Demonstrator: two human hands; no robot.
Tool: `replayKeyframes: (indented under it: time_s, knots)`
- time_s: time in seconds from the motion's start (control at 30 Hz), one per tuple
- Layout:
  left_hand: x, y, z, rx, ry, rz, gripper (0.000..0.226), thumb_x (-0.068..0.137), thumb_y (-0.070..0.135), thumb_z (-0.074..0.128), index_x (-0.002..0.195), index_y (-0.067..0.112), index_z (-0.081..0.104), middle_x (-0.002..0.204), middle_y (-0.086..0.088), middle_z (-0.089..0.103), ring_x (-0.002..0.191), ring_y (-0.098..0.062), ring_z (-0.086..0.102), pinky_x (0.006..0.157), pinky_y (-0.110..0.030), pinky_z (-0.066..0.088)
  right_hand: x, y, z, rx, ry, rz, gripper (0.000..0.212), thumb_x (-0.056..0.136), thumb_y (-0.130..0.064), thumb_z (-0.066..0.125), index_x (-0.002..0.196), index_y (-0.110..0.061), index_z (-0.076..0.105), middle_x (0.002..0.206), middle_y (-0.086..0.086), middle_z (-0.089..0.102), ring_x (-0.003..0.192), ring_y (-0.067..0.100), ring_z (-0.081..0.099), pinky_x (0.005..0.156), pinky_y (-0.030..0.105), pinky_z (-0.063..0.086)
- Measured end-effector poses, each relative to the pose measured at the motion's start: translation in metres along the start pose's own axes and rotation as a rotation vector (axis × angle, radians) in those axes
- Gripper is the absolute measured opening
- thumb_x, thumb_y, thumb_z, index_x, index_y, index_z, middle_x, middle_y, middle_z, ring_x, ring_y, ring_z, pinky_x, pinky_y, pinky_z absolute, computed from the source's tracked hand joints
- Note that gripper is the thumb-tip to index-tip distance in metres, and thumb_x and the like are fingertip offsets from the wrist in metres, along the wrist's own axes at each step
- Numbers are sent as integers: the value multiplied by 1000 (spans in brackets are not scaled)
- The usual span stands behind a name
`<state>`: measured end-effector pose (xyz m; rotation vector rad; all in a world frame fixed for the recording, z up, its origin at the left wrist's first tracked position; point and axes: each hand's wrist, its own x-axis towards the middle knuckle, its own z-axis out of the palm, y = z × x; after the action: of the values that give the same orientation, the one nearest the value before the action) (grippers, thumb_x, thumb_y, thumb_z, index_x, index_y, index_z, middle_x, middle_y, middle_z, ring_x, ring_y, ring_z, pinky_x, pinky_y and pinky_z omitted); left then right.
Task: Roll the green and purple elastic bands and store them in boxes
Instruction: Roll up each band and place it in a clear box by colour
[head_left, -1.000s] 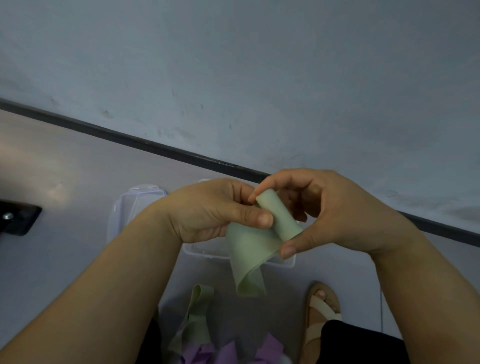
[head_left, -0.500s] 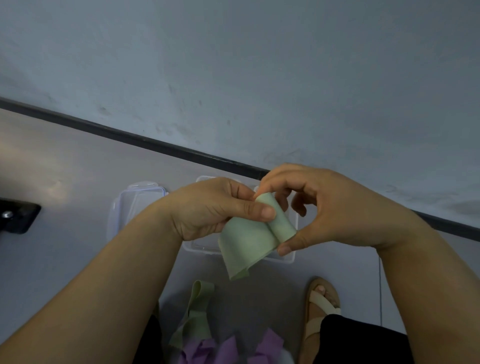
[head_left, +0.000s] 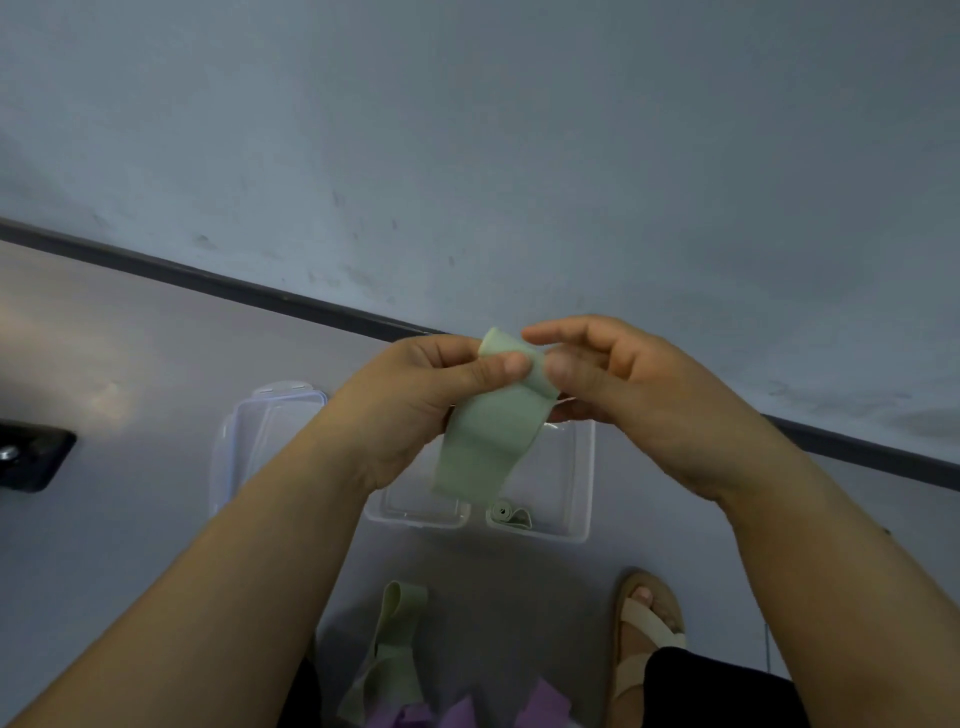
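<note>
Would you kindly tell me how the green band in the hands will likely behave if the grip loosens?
Probably floppy: the green band hangs limp and creased below the left hand and right hand. Its rolled end likely springs open unless pinched; the rolled band in the clear box has a loose tail. It looks thin, so probably light.
</note>
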<state>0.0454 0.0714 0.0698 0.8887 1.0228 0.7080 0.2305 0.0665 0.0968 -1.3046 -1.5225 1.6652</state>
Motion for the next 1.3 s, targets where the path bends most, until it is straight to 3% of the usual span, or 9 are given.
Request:
replayKeyframes:
  time_s: [0.1, 0.17, 0.33, 0.47, 0.57, 0.73, 0.93, 1.2, 1.3]
  knots:
    - [2, 1, 5, -47, 77, 78, 28, 69, 27, 75, 91, 9, 74, 95, -11, 73, 87, -20, 68, 82, -31, 55, 5, 2, 6, 59, 148, -2, 39, 65, -42, 59, 95, -18, 66, 91, 6, 72, 87, 22, 68, 79, 27, 57]
    - [2, 1, 8, -47, 119, 116, 33, 65, 26, 72, 92, 8, 71, 92, -10, 73, 85, -20, 68, 81, -32, 55, 8, 3, 8, 70, 203, -27, 33, 65, -39, 61, 89, -16, 67, 86, 4, 73, 82, 19, 70, 75, 25, 58]
    - [1, 3, 9, 2, 182, 173, 38, 59, 27, 71, 92, 9, 65, 82, -8, 72, 80, -19, 69, 79, -35, 56, 10, 5, 9, -29, 276, -114, 25, 64, -40, 61, 84, -27, 67, 85, 2, 71, 80, 13, 68, 74, 24, 57]
    - [-1, 6, 9, 75, 176, 189, 36, 68, 29, 64, 97, 9, 68, 85, -9, 73, 79, -17, 71, 72, -27, 58, 9, 7, 6, -110, 282, -147, 20, 68, -36, 62, 87, -31, 66, 80, 0, 63, 81, 14, 64, 76, 26, 57]
    - [-1, 7, 9, 77, 183, 196, 32, 69, 22, 65, 98, 9, 69, 87, -13, 73, 79, -18, 71, 71, -27, 58, 10, 8, 4, -127, 284, -158, 16, 73, -27, 68, 86, -34, 66, 87, 6, 64, 85, 19, 64, 78, 31, 56]
    - [-1, 6, 7, 51, 191, 262, 29, 63, 15, 68, 92, 15, 71, 85, -12, 73, 76, -15, 70, 68, -22, 56, 10, 7, 5, -78, 279, -152, 26, 59, -36, 68, 85, -35, 66, 95, 3, 67, 87, 17, 65, 82, 32, 56]
    - [0, 7, 8, 62, 217, 304, 29, 58, 10, 69, 86, 17, 70, 75, 3, 74, 75, -7, 69, 69, -16, 54, 11, 8, 6, -30, 219, -67, 41, 61, -48, 59, 98, -30, 63, 96, 0, 69, 88, 10, 67, 80, 26, 57]
    - [0, 6, 9, 49, 220, 336, 25, 54, 7, 71, 73, 24, 75, 79, 5, 75, 79, -7, 70, 70, -15, 53, 10, 6, 5, 6, 221, -88, 32, 65, -38, 62, 94, -27, 66, 90, 8, 71, 84, 16, 69, 75, 29, 58]
    - [0, 6, 10, 39, 205, 335, 33, 56, 8, 70, 82, 28, 75, 81, 5, 74, 82, -7, 69, 72, -16, 53, 10, 5, 5, 40, 240, -110, 29, 64, -33, 64, 92, -28, 66, 92, 10, 70, 82, 14, 69, 72, 24, 58]
